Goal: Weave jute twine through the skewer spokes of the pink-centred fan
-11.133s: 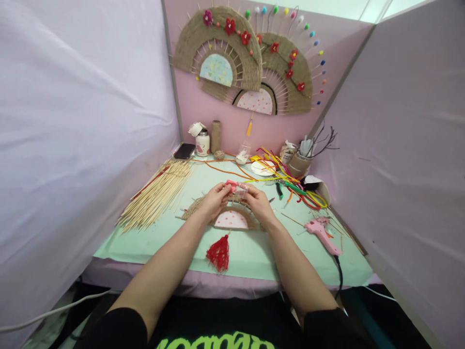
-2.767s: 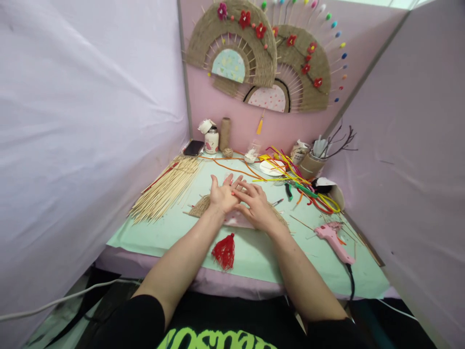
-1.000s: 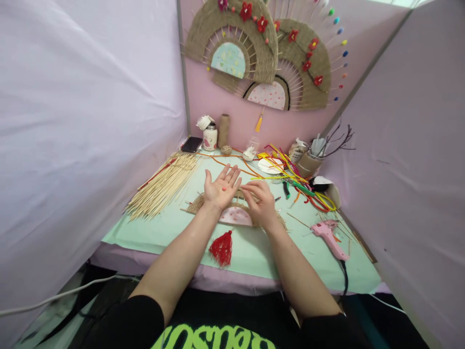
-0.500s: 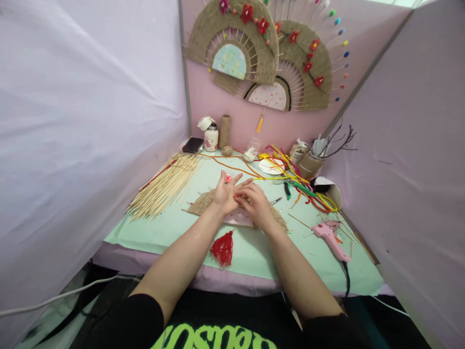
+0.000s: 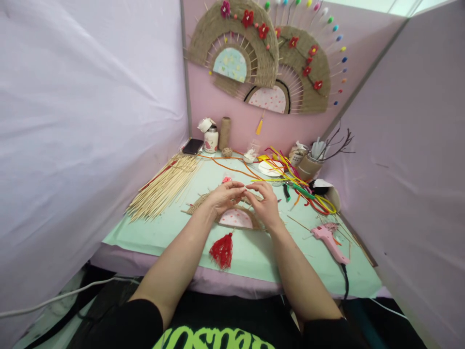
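Above a small twine-wrapped fan (image 5: pixel 199 202) on the table, my two hands meet at the fingertips. The fingers of my left hand (image 5: pixel 227 198) are pinched together, and so are those of my right hand (image 5: pixel 265 202). Whatever lies between the fingertips is too small to make out. The fan has a white half-round centre with pink dots (image 5: pixel 236 218). A red tassel (image 5: pixel 222 250) hangs from the fan's lower edge toward me. Just behind my left hand lies a small pink piece (image 5: pixel 227 180). My hands cover much of the fan's upper part.
At left lies a bundle of thin sticks (image 5: pixel 163 186) beside a phone (image 5: pixel 192 146). A pink glue gun (image 5: pixel 330 241) with its cord rests at right. Coloured pipe cleaners (image 5: pixel 323 202) and green-handled pliers (image 5: pixel 303 190) lie back right. Two large fans (image 5: pixel 312 97) hang on the wall.
My left hand was open, palm up, with my right fingers on its palm. Now it has turned over and closed, and both hands pinch fingertip to fingertip, uncovering the fan's dotted centre.
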Tool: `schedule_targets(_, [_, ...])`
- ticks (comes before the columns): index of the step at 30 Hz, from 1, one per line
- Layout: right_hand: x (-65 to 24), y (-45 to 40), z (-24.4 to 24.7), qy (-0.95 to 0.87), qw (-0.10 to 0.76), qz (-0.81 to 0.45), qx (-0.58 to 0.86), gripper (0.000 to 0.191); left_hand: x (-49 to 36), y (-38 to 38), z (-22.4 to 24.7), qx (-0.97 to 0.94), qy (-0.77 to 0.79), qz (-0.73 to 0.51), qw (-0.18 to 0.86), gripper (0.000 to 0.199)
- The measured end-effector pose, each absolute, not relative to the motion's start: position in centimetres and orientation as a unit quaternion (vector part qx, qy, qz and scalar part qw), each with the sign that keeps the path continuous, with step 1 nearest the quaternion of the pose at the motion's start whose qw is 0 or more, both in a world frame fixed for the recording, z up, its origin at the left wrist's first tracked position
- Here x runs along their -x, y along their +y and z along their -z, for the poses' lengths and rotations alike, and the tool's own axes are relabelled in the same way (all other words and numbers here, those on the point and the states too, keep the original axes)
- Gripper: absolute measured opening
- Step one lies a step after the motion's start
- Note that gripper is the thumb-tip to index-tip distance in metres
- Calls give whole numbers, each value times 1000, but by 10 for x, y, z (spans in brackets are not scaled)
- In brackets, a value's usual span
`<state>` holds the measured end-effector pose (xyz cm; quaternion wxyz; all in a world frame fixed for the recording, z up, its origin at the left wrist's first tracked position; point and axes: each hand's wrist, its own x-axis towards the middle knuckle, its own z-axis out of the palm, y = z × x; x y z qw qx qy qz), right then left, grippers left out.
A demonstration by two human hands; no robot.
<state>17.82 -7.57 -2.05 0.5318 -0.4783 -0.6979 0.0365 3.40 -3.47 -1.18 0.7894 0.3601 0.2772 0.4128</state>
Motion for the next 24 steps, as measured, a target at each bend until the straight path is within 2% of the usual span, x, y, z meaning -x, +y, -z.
schedule_targets(14, [-176, -79, 20, -714, 437, 80, 541, 4, -40, -33, 18, -393, 303, -421, 759, 24])
schedule_targets(17, [-177, -80, 20, -690, 464, 74, 551, 2, -41, -33, 19, -399, 304, -426, 753, 23])
schedule_targets(21, [-182, -78, 6, -596, 566, 21, 570, 9, -31, -27, 15, -342, 302, -461, 761, 21])
schedule_targets(24, [-182, -66, -16, -611, 543, -46, 574, 14, -15, -16, 10, -258, 262, -518, 772, 17])
